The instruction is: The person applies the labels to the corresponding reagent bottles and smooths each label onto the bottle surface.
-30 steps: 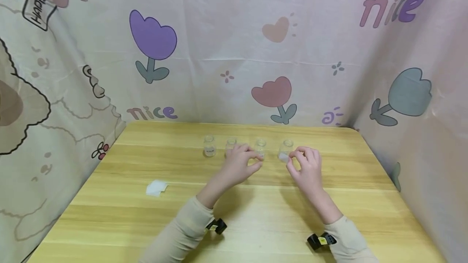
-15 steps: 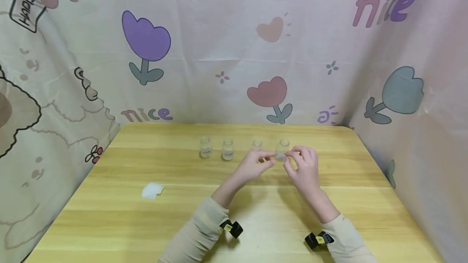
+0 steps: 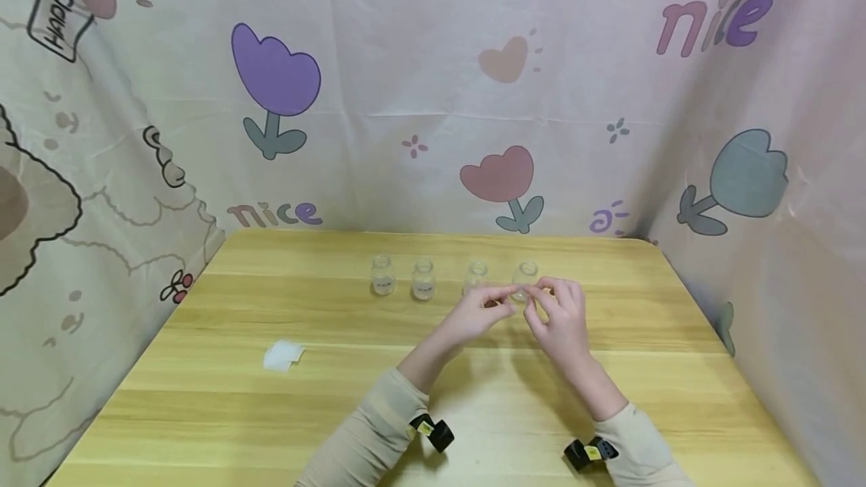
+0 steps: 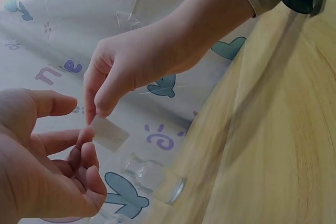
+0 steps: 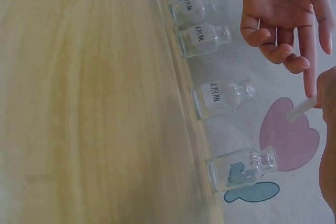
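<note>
My right hand pinches a small white label between thumb and forefinger. In the left wrist view the label hangs from those fingertips, above an unlabelled glass bottle. My left hand reaches in from the left, its forefinger outstretched to the label's edge by the right fingertips. Its thumb stands apart from that finger and the other fingers bend loosely. Further left stand three clear bottles with printed labels: one nearest, one in the middle and one at the far left. All the bottles are upright and uncapped.
A few white paper pieces lie on the left of the wooden table. Behind the bottles hangs a patterned curtain, which also runs along both sides. Each sleeve carries a black wrist camera.
My left hand has moved right from in front of the middle bottles to meet the right hand at the label. The right hand stays near the rightmost bottle, still pinching the label.
</note>
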Action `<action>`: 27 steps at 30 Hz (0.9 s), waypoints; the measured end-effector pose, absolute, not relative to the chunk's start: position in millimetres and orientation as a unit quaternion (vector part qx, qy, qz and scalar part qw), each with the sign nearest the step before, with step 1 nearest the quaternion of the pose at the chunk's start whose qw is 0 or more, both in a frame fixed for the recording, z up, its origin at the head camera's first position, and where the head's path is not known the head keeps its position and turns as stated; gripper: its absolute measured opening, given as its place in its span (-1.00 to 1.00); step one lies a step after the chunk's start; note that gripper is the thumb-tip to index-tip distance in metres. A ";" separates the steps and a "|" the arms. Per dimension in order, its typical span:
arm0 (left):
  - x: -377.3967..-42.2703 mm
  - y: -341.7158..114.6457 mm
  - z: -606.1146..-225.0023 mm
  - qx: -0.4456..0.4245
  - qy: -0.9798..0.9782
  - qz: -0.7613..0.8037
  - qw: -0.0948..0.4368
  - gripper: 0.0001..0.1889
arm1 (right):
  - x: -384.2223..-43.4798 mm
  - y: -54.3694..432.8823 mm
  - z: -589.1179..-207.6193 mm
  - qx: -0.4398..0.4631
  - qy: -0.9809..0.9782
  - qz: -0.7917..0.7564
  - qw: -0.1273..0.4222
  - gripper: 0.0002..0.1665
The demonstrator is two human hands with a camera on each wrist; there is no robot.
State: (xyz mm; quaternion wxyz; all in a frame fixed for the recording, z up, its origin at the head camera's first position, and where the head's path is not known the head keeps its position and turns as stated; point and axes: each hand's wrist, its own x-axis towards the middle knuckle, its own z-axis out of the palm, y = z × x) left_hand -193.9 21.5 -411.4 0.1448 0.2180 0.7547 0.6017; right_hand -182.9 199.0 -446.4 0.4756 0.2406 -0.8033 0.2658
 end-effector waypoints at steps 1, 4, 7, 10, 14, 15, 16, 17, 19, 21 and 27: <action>-193.5 21.5 -411.6 0.214 0.749 0.608 0.150 -0.60 | -182.8 198.9 -446.6 0.245 -0.800 0.268 0.477 -0.79; -193.1 21.2 -411.9 0.201 0.738 0.625 0.158 -0.62 | -183.3 199.2 -446.2 0.258 -0.793 0.274 0.478 -0.77; -193.5 20.1 -412.4 0.190 0.730 0.635 0.162 -0.63 | -184.5 200.2 -445.5 0.271 -0.789 0.276 0.477 -0.73; -194.7 18.2 -413.9 0.176 0.718 0.652 0.168 -0.65 | -185.7 201.9 -445.9 0.278 -0.790 0.277 0.471 -0.71; -199.0 16.5 -418.8 0.150 0.705 0.672 0.173 -0.67 | -185.8 205.1 -448.3 0.246 -0.795 0.319 0.453 -0.75; -200.2 16.3 -420.1 0.143 0.702 0.675 0.173 -0.67 | -185.9 206.3 -449.2 0.229 -0.798 0.336 0.445 -0.77; -201.4 16.0 -421.0 0.137 0.701 0.679 0.172 -0.68 | -185.8 207.5 -449.7 0.210 -0.802 0.355 0.432 -0.77; -202.3 15.7 -421.9 0.131 0.701 0.680 0.169 -0.69 | -185.6 208.6 -449.6 0.190 -0.806 0.373 0.418 -0.77; -203.5 15.2 -423.0 0.125 0.700 0.683 0.165 -0.71 | -185.4 210.7 -448.9 0.152 -0.820 0.403 0.378 -0.77; -203.6 14.7 -422.7 0.122 0.698 0.687 0.163 -0.71 | -185.1 212.7 -447.7 0.121 -0.835 0.427 0.325 -0.76; -204.3 15.3 -423.7 0.114 0.684 0.704 0.155 -0.70 | -185.7 217.6 -441.0 0.085 -0.856 0.482 0.165 -0.70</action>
